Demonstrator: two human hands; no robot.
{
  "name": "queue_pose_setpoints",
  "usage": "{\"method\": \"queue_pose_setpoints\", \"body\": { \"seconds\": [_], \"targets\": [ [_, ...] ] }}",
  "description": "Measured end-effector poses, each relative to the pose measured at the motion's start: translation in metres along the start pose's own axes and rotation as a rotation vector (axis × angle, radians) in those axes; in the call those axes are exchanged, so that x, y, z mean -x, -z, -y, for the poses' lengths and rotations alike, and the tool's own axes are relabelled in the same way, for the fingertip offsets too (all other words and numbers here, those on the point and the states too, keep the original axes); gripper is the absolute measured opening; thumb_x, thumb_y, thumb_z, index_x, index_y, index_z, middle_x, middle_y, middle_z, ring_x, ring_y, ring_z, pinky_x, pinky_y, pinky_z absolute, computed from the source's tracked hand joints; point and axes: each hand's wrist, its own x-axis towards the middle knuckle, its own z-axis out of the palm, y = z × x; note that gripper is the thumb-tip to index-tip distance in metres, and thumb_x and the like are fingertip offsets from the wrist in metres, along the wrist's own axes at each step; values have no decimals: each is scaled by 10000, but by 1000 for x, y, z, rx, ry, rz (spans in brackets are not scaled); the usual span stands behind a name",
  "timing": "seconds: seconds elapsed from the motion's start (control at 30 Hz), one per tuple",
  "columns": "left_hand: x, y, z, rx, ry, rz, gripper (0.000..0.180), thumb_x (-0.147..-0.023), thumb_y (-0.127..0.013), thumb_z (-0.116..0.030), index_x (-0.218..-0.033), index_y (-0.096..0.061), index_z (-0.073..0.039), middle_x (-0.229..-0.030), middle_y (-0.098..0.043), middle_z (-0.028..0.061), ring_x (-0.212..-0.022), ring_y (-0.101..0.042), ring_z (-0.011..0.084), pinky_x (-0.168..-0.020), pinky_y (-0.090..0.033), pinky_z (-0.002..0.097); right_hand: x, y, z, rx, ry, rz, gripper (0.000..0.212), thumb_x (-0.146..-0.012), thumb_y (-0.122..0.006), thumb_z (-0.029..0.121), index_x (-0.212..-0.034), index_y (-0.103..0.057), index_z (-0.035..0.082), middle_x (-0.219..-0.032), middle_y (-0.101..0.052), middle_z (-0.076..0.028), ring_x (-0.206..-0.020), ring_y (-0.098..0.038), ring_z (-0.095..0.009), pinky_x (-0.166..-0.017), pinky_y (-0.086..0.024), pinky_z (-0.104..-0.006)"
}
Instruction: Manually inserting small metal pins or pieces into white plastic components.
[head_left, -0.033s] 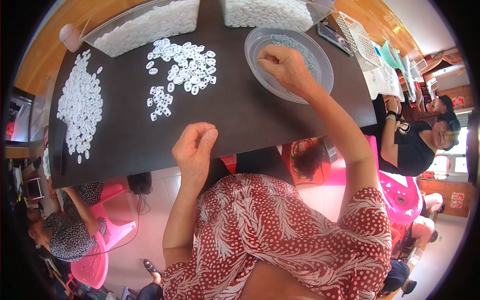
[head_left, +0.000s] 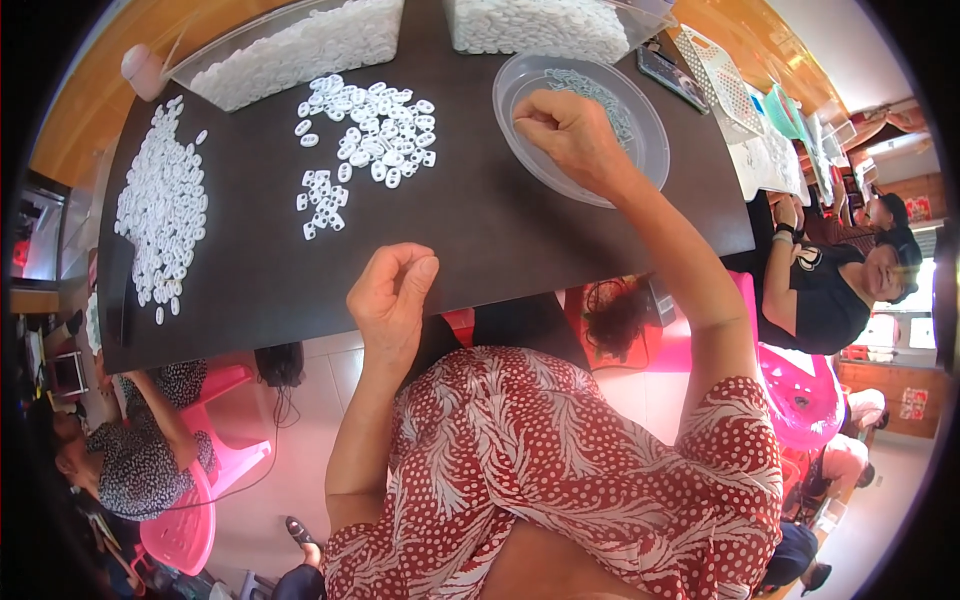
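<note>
My left hand [head_left: 392, 295] is held above the table's near edge, its fingers curled and the thumb pressed toward the index finger. Whatever may be in that pinch is too small or hidden. Over the round grey plastic tray [head_left: 508, 148] my right hand [head_left: 572, 140] is closed, knuckles up, and its grip hides what it holds. In the tray lies a heap of small grey-green pieces [head_left: 595, 95]. Left of the tray are loose white oval pieces with holes [head_left: 385, 130], and nearer me a small cluster of white squarish pieces [head_left: 322, 203].
A large pile of white pieces [head_left: 160, 215] covers the table's left side. Two clear bins [head_left: 290, 60] of white pieces stand at the back. A phone [head_left: 672, 78] and a white perforated basket [head_left: 715, 80] are at far right. Other people sit on both sides.
</note>
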Motion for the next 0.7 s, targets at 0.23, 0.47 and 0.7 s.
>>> {"method": "queue_pose_setpoints", "body": {
  "seconds": [0.23,0.47,0.7],
  "targets": [
    [-1,0,4,-4,-68,16,154,-875,-655,-141,-923,-618,0,-763,-571,-19,-643,-469,33,-554,-378,158,-3,-48,34,-25,287,7,88,-796,-634,72,-873,-663,43,-802,-631,-96,-784,-574,-269,-703,-464,-353],
    [-1,3,2,26,-19,24,158,-879,-649,-146,-928,-615,1,-762,-570,-17,-641,-471,34,-550,-378,160,-8,-79,45,0,315,76,130,-758,-631,24,-887,-638,37,-760,-613,-96,-762,-530,-297,-683,-441,-392],
    [1,4,-5,161,35,9,166,-874,-653,-137,-962,-629,2,-780,-581,-13,-645,-489,37,-554,-391,161,-1,-81,49,-194,165,121,72,-719,-635,44,-779,-598,26,-706,-616,-121,-741,-539,-312,-671,-428,-411]
  ]
}}
